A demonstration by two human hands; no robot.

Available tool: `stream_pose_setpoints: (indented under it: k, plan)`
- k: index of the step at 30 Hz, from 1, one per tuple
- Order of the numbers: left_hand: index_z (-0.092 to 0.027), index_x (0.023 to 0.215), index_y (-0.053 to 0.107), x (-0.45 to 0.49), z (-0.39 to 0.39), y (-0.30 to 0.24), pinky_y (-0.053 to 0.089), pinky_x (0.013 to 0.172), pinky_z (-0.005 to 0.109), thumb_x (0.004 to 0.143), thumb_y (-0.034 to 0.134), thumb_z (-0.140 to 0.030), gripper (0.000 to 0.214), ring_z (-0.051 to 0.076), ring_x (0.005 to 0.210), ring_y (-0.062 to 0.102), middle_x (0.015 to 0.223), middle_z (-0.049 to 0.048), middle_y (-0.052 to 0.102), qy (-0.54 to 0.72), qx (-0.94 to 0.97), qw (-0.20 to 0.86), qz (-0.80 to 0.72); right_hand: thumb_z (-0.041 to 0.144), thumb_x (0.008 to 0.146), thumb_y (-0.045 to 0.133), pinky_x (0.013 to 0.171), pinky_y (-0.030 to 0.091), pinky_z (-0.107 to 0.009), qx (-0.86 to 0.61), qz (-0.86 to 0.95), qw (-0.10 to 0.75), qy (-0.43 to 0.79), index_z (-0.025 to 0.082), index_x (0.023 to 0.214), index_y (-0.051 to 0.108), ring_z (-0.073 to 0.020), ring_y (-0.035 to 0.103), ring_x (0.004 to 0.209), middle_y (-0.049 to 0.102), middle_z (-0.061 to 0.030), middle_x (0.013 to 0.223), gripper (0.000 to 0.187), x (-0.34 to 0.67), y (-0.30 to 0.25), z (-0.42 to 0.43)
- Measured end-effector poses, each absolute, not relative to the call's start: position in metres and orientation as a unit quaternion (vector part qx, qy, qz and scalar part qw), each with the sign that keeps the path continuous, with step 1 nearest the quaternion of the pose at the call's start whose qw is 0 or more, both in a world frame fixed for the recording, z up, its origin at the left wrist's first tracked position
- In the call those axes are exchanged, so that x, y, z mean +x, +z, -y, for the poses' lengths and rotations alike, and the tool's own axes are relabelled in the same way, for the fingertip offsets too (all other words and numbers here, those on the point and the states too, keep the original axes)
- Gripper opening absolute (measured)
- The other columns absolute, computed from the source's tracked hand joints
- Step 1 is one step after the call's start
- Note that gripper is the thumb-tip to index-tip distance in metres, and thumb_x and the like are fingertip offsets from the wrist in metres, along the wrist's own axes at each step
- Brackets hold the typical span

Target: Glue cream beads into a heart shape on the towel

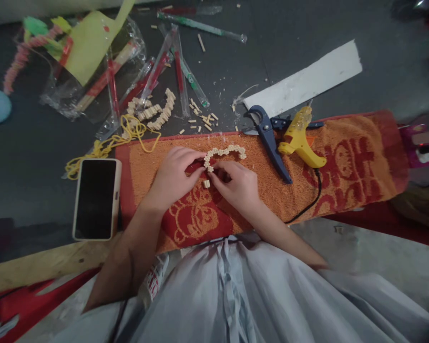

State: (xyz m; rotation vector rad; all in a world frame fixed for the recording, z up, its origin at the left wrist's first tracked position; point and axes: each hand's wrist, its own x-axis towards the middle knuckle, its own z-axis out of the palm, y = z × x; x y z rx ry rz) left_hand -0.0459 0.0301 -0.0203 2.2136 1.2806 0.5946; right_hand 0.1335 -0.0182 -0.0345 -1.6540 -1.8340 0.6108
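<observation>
Phone [96, 199] lay left of the orange towel [271, 200]. Left hand [175, 174] pinched the left side of the curved wooden chain [219, 151] over the towel, small block [206, 183] just below; right hand [239, 183] curled at its lower end, grip unclear. Blue cutter [270, 146], then yellow glue gun [297, 136], lay farther right.

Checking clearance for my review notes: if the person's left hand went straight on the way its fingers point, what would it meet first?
The curved, pale, wood-like chain of small joined pieces. Its nearest bend lies right at the left hand, perhaps touching; depth there is unclear.
</observation>
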Motion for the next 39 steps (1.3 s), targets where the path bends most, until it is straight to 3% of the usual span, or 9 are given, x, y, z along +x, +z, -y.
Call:
stream_pose_setpoints:
  k: [12, 17, 24, 28, 33, 36, 39]
  plan:
    - [-0.019, 0.104, 0.068, -0.042, -0.022, -0.010, 0.050, 0.091, 0.038, 0.087, 0.057, -0.018, 0.020, 0.021, 0.097, 0.063, 0.098, 0.0052, 0.072, 0.278, 0.802, 0.209, -0.485, 0.027, 0.085, 0.066, 0.055, 0.049, -0.023, -0.574, 0.644, 0.434, 0.259, 0.021, 0.091, 0.070, -0.0112, 0.061, 0.057, 0.074, -0.0003, 0.078, 0.010, 0.136, -0.032, 0.025]
    - [-0.021, 0.094, 0.065, -0.031, -0.006, 0.005, 0.052, 0.085, 0.035, 0.083, 0.064, -0.030, 0.014, 0.019, 0.090, 0.064, 0.093, 0.0033, 0.070, 0.334, 0.782, 0.250, -0.463, 0.029, 0.086, 0.066, 0.054, 0.051, -0.024, -0.521, 0.653, 0.502, 0.222, 0.022, 0.093, 0.070, -0.0112, 0.061, 0.055, 0.074, -0.0010, 0.078, 0.011, 0.139, -0.032, 0.031]
    - [-0.022, 0.085, 0.062, -0.021, 0.005, 0.008, 0.053, 0.080, 0.032, 0.081, 0.062, -0.028, 0.007, 0.017, 0.085, 0.063, 0.086, 0.0027, 0.069, 0.364, 0.742, 0.325, -0.460, 0.043, 0.088, 0.058, 0.054, 0.052, -0.029, -0.561, 0.661, 0.447, 0.222, 0.024, 0.095, 0.069, -0.0154, 0.061, 0.055, 0.072, -0.0042, 0.075, 0.023, 0.143, -0.035, 0.036]
    - [-0.021, 0.084, 0.061, -0.020, 0.006, 0.004, 0.052, 0.079, 0.032, 0.080, 0.061, -0.024, 0.005, 0.017, 0.083, 0.063, 0.085, 0.0029, 0.069, 0.393, 0.730, 0.346, -0.440, 0.040, 0.089, 0.057, 0.057, 0.052, -0.029, -0.544, 0.681, 0.447, 0.203, 0.025, 0.096, 0.068, -0.0155, 0.062, 0.058, 0.070, -0.0029, 0.072, 0.020, 0.142, -0.038, 0.037]
    - [-0.021, 0.086, 0.058, -0.020, 0.005, -0.006, 0.051, 0.078, 0.031, 0.081, 0.056, -0.019, 0.006, 0.015, 0.081, 0.062, 0.085, 0.0022, 0.066, 0.394, 0.725, 0.339, -0.452, 0.026, 0.090, 0.054, 0.062, 0.052, -0.027, -0.537, 0.726, 0.400, 0.160, 0.023, 0.108, 0.067, -0.0145, 0.064, 0.065, 0.073, -0.0044, 0.086, 0.023, 0.158, -0.020, 0.033]
    - [-0.021, 0.089, 0.055, -0.022, 0.003, -0.011, 0.051, 0.077, 0.031, 0.085, 0.050, -0.020, 0.007, 0.015, 0.080, 0.061, 0.086, 0.0020, 0.064, 0.386, 0.728, 0.342, -0.452, 0.026, 0.091, 0.052, 0.069, 0.052, -0.031, -0.623, 0.695, 0.349, 0.090, 0.021, 0.099, 0.068, -0.0170, 0.063, 0.069, 0.071, -0.0064, 0.088, 0.018, 0.189, -0.002, 0.027]
    - [-0.022, 0.090, 0.053, -0.024, 0.002, -0.014, 0.050, 0.074, 0.030, 0.086, 0.047, -0.020, 0.007, 0.014, 0.077, 0.059, 0.084, 0.0011, 0.061, 0.384, 0.740, 0.332, -0.442, 0.030, 0.090, 0.056, 0.083, 0.051, -0.041, -0.725, 0.639, 0.258, 0.009, 0.021, 0.106, 0.068, -0.0250, 0.063, 0.086, 0.069, -0.0110, 0.095, 0.022, 0.228, 0.007, 0.022]
